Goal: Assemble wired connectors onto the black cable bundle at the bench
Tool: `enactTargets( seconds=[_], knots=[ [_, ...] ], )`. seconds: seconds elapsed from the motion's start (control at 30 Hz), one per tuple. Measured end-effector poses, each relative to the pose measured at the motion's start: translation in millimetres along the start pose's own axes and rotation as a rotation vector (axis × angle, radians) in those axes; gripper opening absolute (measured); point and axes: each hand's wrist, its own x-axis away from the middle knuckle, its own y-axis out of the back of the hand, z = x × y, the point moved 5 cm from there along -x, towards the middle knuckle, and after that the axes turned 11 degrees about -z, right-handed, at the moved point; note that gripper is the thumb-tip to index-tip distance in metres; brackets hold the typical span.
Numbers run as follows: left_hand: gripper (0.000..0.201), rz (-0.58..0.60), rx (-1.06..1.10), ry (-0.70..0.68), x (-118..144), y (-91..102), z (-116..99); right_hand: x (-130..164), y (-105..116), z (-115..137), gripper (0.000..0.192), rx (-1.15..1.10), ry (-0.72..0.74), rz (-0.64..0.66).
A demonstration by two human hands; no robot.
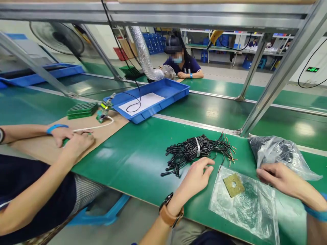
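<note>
My left hand is over the green table, just in front of a bundle of black cables bound with a pale tie. Its fingers are loosely bent, with the thumb apart and nothing visible between them. At the right, my right hand has its fingers curled; whether anything is in them is hidden. It is beside a clear plastic bag of black parts, by the upper corner of a flat clear bag. On that flat bag is a yellowish-brown square piece with a round hole. The bundle's bare copper ends point right.
To the left, a co-worker's hands work on brown cardboard near stacked green trays. A blue tray with white paper stands farther back. Metal posts rise from the table. Another person sits across.
</note>
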Motion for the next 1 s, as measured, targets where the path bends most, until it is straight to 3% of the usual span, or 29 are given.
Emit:
enactTargets(
  seconds=[0.07,0.17,0.3,0.43,0.53,0.63,0.7,0.8,1.0],
  knots=[
    [0.026,0.000,-0.106,-0.174,-15,-10.6,-11,27,-3,-48,0.044,0.100,-0.167,0.028],
    [0.041,0.058,-0.304,-0.398,-35,-33.0,-27,34,-9,-92,0.026,0.410,-0.316,-0.103],
    [0.041,0.145,-0.696,-0.505,-60,-64.7,-35,5,-21,-81,0.011,0.580,-0.169,-0.210],
    [0.021,0.159,-0.888,-0.461,-73,-76.4,-25,-8,-18,-69,0.025,0.604,-0.134,-0.270],
    [0.011,0.182,-0.822,-0.486,-71,-71.5,-22,-2,-17,-72,0.030,0.516,-0.094,-0.290],
    [0.003,0.205,-0.691,-0.539,-64,-60.2,-25,6,-22,-74,0.017,0.480,-0.051,-0.309],
    [0.006,0.228,-0.622,-0.573,-59,-54.2,-27,10,-26,-70,0.011,0.479,-0.017,-0.324],
    [0.012,0.261,-0.514,-0.617,-52,-50.1,-25,14,-31,-65,0.020,0.497,-0.006,-0.323],
    [0.023,0.213,-0.262,-0.712,-44,-41.8,-25,13,-30,-70,0.019,0.443,-0.052,-0.284]
  ],
)
